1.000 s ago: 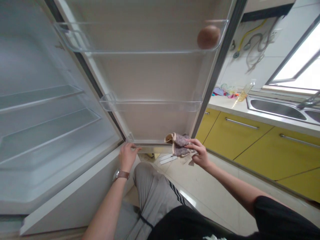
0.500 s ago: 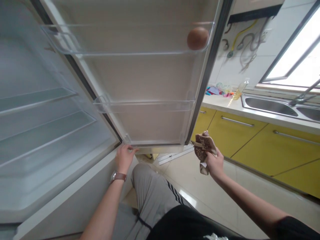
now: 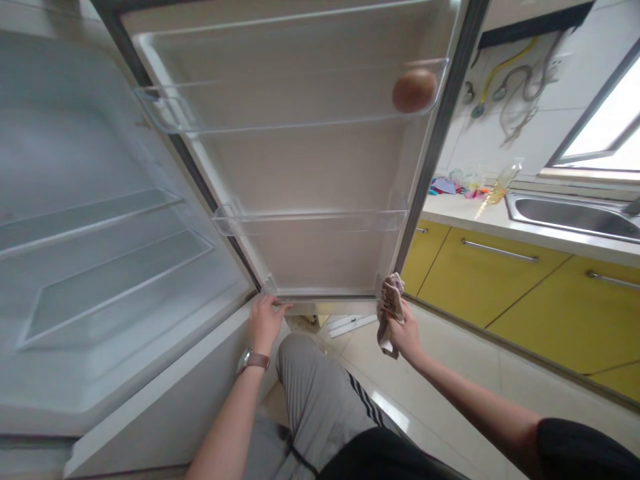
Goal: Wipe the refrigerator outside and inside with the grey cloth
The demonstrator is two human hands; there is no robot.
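A refrigerator door [image 3: 320, 260] stands open, its pale inner side facing me. At its lower corner near the hinge, my left hand [image 3: 267, 325], with a watch on the wrist, is closed on the bottom edge; the fingertips are partly hidden. My right hand [image 3: 407, 335] grips a crumpled brown patterned cloth [image 3: 391, 307] against the door's lower outer corner. Clear shelves cross the door: an upper one [image 3: 300, 127] and a lower one [image 3: 310, 222]. A round brown item, perhaps an egg or an onion, [image 3: 415, 90] sits at the upper shelf's right end.
To the left is the refrigerator interior with glass shelves [image 3: 120, 287]. Yellow cabinets [image 3: 493, 273] run along the right under a counter with a steel sink [image 3: 575, 215], a bottle of yellow liquid [image 3: 501, 187] and colourful items. My knee [image 3: 303, 360] is below the door.
My right hand has brought the cloth left onto the door's lower corner. My left hand stays at the bottom edge. The whole view has shifted, with the scene sliding rightward.
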